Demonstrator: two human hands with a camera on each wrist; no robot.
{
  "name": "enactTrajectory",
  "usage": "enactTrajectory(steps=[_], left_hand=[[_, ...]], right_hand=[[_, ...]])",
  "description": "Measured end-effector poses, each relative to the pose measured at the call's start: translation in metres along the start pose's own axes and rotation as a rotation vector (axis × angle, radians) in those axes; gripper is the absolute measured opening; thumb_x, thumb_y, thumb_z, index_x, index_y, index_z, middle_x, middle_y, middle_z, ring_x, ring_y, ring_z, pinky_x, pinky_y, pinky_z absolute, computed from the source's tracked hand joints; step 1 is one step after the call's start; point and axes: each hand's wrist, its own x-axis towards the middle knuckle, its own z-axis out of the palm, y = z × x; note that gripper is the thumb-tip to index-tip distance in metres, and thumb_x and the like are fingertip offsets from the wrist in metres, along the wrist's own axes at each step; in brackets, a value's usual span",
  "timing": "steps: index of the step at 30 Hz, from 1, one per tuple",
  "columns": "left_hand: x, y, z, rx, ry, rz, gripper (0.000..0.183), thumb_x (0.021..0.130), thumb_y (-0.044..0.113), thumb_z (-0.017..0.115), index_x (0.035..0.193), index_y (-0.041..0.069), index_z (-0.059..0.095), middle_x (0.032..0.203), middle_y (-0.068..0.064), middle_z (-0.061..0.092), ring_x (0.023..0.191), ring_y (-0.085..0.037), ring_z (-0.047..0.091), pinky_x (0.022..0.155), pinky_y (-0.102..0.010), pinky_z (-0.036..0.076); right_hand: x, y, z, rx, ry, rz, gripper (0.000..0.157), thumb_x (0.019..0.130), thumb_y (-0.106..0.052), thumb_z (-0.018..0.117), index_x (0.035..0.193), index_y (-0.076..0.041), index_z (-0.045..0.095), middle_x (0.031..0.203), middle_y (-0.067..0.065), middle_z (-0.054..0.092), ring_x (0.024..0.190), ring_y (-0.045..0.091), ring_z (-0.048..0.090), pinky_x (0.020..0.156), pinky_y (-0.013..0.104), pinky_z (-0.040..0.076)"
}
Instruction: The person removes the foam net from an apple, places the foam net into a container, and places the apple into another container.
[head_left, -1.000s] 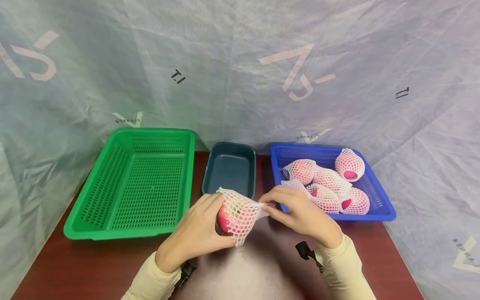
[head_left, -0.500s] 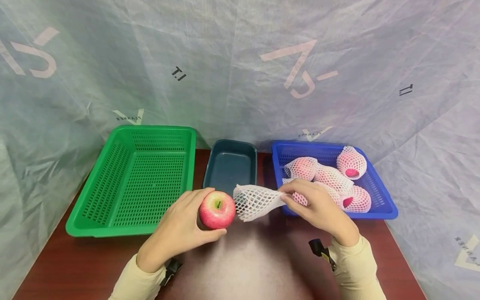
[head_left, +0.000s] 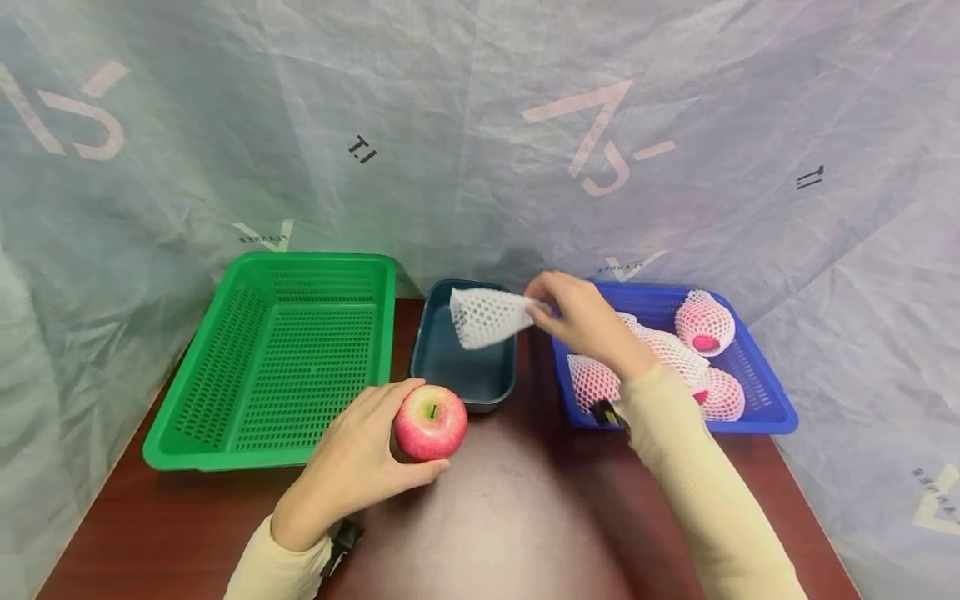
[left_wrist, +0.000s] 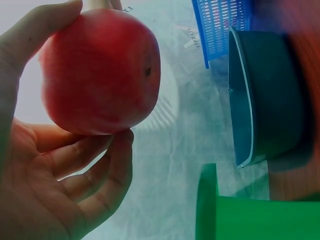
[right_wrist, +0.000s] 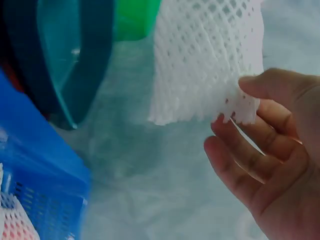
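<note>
My left hand grips a bare red apple between thumb and fingers, stem upward, in front of the dark teal tub. The left wrist view shows the same apple from below, the thumb on one side and the fingertips on the other. A white foam fruit net hangs over the tub, pinched at one end by my right hand. In the right wrist view the limp foam net sits between thumb and fingers, with nothing inside it.
To the right a blue basket holds several apples in white foam nets, partly hidden by my right forearm. A green perforated basket stands at left. Behind everything hangs a grey cloth; the table is dark red wood.
The foam net has come off the apple. My right hand has carried it away to the right, then up and back over the tub. My left hand has moved slightly left with the apple.
</note>
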Motion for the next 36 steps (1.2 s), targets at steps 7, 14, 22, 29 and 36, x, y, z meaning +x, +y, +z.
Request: enactTrajectory(steps=[7,14,22,29,36], left_hand=[[-0.008,0.001,-0.006,0.009,0.003,-0.032,0.089,0.062,0.061,0.087,0.135,0.019,0.057,0.126,0.006,0.061,0.110,-0.016,0.056,0.083,-0.045,0.051],[-0.008,0.002,-0.005,0.010,0.021,-0.033,0.087,0.062,0.061,0.087,0.134,0.022,0.057,0.123,0.010,0.060,0.104,-0.012,0.055,0.080,-0.040,0.051],[-0.005,0.002,-0.006,0.007,0.010,-0.046,0.090,0.065,0.064,0.085,0.137,0.018,0.056,0.130,0.006,0.060,0.111,-0.016,0.056,0.084,-0.045,0.051],[-0.003,0.005,-0.003,-0.002,0.005,-0.034,0.088,0.065,0.062,0.086,0.136,0.018,0.057,0.127,0.006,0.060,0.109,-0.016,0.056,0.082,-0.045,0.051],[-0.003,0.006,-0.001,-0.010,-0.005,-0.053,0.086,0.064,0.061,0.086,0.135,0.022,0.057,0.124,0.007,0.060,0.107,-0.016,0.056,0.081,-0.045,0.051]], right_hand=[[0.060,0.039,0.045,-0.031,-0.171,0.198,0.012,0.096,-0.011,0.065,0.103,-0.003,0.062,0.097,0.013,0.065,0.090,0.028,0.062,0.080,0.043,0.051],[0.073,0.070,0.089,-0.116,-0.324,0.387,0.017,0.092,-0.008,0.062,0.106,0.000,0.061,0.101,0.016,0.065,0.092,0.032,0.062,0.084,0.045,0.050],[0.063,0.078,0.090,-0.129,-0.334,0.440,0.031,0.091,-0.009,0.067,0.118,0.004,0.061,0.114,0.020,0.064,0.105,0.036,0.061,0.091,0.047,0.048],[0.041,0.055,0.054,-0.120,-0.161,0.302,0.020,0.093,-0.009,0.069,0.110,0.000,0.063,0.104,0.016,0.062,0.098,0.032,0.060,0.087,0.045,0.048],[-0.024,-0.012,0.014,-0.085,0.040,0.174,0.009,0.091,-0.007,0.071,0.097,-0.007,0.065,0.091,0.005,0.061,0.082,0.020,0.061,0.074,0.036,0.052]])
